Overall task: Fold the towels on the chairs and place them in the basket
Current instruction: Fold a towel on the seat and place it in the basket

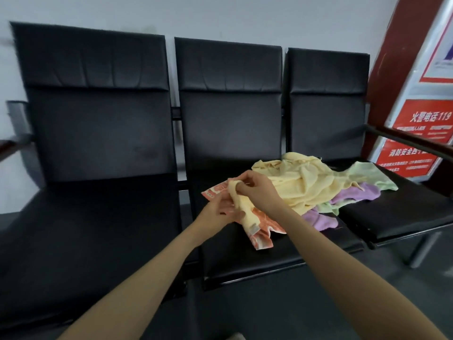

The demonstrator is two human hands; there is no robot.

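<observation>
The yellow towel (306, 187) lies crumpled across the gap between the middle chair (245, 261) and the right chair (404, 217). One end is drawn out into a narrow strip whose long axis runs from upper left, at the hands, down to lower right towards the seat's front. The right hand (257, 190) reaches in from the right, back upward, wrist bent, and its thumb and fingertips pinch the top of that strip. The left hand (218, 214) comes up from below, palm turned inward, with its fingers curled round the strip lower down. Under the strip lies an orange patterned towel (269, 224), slanting the same way (whether the left fingers catch it too cannot be told, since cloth covers them). A purple towel (353, 195) and a green towel (370, 177) poke out from beneath the yellow heap, mostly hidden. The left chair (98, 217) is blurred at its edge. A red notice board (416, 143) is cut off on the right.
</observation>
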